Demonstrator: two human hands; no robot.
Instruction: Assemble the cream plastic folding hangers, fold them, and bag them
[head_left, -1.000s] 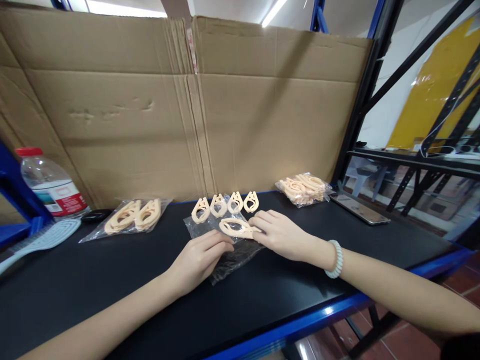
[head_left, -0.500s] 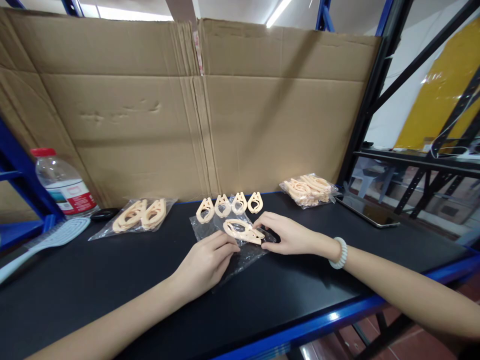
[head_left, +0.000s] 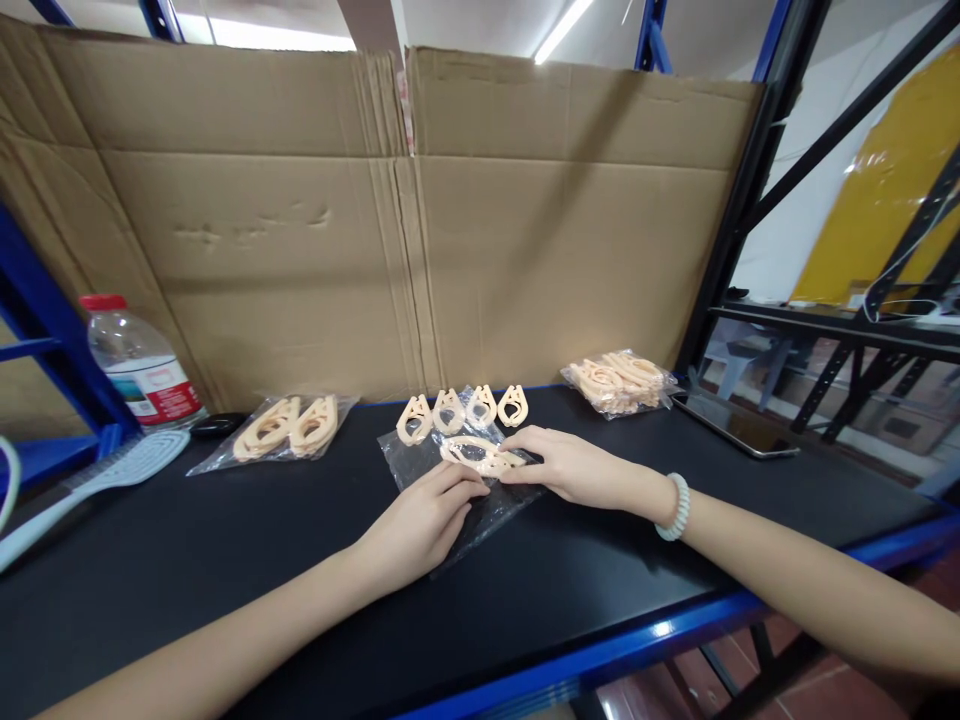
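Observation:
A clear plastic bag (head_left: 491,510) lies flat on the dark tabletop in front of me. My left hand (head_left: 427,515) pinches its near edge, fingertips close together. Over the bag is a beige plastic clip (head_left: 472,455), its rounded loop pointing left. My right hand (head_left: 559,465) grips the clip's right end between thumb and fingers. I cannot tell whether the clip is inside the bag or on top of it. Just behind, several similar beige clips (head_left: 414,420) stand side by side in a row, touching or overlapping the bag's far edge.
A bag of clips (head_left: 289,430) lies to the left, and a fuller bag of clips (head_left: 619,382) to the right. Far left are a hairbrush (head_left: 127,465), a dark object (head_left: 215,427) and a bottle (head_left: 142,370). A phone (head_left: 735,425) lies right. Cardboard (head_left: 300,250) walls the back.
My right hand has moved slightly left, carrying the clip left and flatter over the bag. My left hand still pinches the bag's edge. The whole view has shifted a little.

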